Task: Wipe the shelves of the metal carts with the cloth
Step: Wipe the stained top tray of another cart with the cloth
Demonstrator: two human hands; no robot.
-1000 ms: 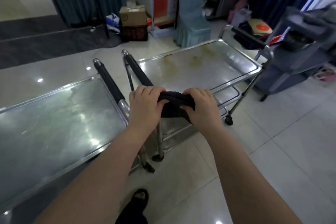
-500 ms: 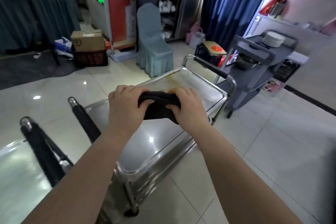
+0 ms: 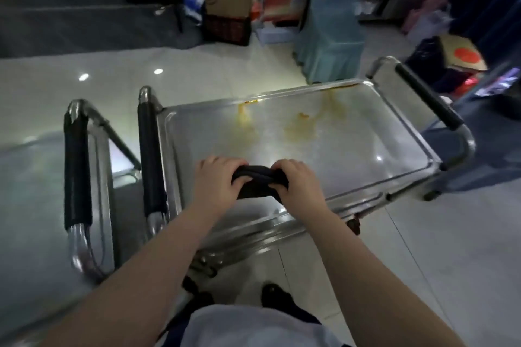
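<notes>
While the cloth (image 3: 258, 184) sits bunched between the left hand (image 3: 217, 182) and right hand (image 3: 300, 187), over the near edge of the cart's (image 3: 408, 177) top shelf (image 3: 366, 155), nothing looks wiped yet; whether it touches the metal I can't tell. Each hand curls tight round one end. Kept rolled like that, I reckon it would just smear the orange stains (image 3: 301, 128) at the far side. A long reach there could push the cart, and on this glossy floor (image 3: 451, 248) it may roll
</notes>
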